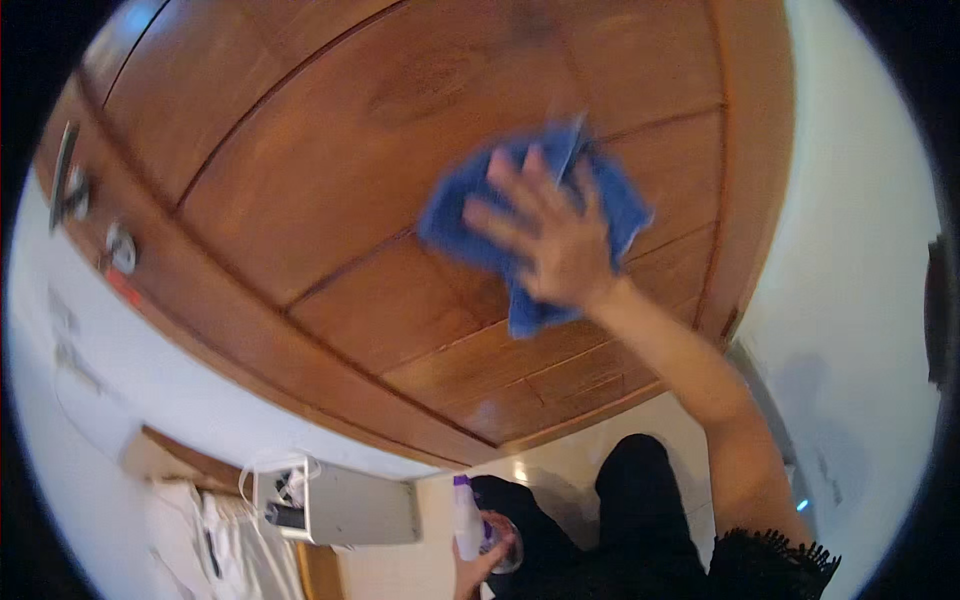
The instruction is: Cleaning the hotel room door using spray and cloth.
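Observation:
My right hand (pixel 550 240) lies flat with its fingers spread on a blue cloth (pixel 455 215), pressing it against the brown wooden door (pixel 330 150). The cloth is crumpled, with a pale edge on its right side and one corner hanging below the palm. Hand and cloth are slightly blurred. Low down, beside my left knee, my left hand (pixel 480 570) is wrapped round a spray bottle (pixel 466 520) with a white head and purple parts. Much of the bottle's body is hidden by the fingers.
A metal door handle (pixel 65 180) and a round lock (pixel 121 248) sit on the door's left side. Below left stands a white box-like unit (pixel 360 508) with cables and a dark item on it. White fabric (pixel 180 530) lies beside it. A white wall (pixel 850 200) borders the door on the right.

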`<move>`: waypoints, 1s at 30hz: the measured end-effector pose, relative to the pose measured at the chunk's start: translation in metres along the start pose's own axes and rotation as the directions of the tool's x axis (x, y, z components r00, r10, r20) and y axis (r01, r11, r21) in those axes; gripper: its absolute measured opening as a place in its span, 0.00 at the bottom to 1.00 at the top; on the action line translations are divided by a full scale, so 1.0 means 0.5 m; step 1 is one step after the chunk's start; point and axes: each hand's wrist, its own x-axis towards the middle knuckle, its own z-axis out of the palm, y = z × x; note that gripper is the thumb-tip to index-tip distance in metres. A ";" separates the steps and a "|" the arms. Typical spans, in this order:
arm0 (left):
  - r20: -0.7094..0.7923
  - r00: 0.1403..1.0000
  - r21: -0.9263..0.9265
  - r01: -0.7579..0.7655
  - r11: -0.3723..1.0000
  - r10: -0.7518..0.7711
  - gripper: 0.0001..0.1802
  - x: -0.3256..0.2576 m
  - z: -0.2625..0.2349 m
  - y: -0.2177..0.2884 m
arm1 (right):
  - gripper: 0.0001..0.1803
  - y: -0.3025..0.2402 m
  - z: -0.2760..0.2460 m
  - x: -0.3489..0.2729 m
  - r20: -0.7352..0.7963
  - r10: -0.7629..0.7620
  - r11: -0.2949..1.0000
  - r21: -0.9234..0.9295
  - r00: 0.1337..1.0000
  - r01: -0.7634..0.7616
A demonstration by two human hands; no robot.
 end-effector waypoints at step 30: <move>0.153 0.944 0.315 0.232 0.920 -0.291 0.26 0.052 0.141 0.017 | 0.41 0.053 0.046 -0.280 -0.139 0.561 0.820 0.229 0.816 -0.525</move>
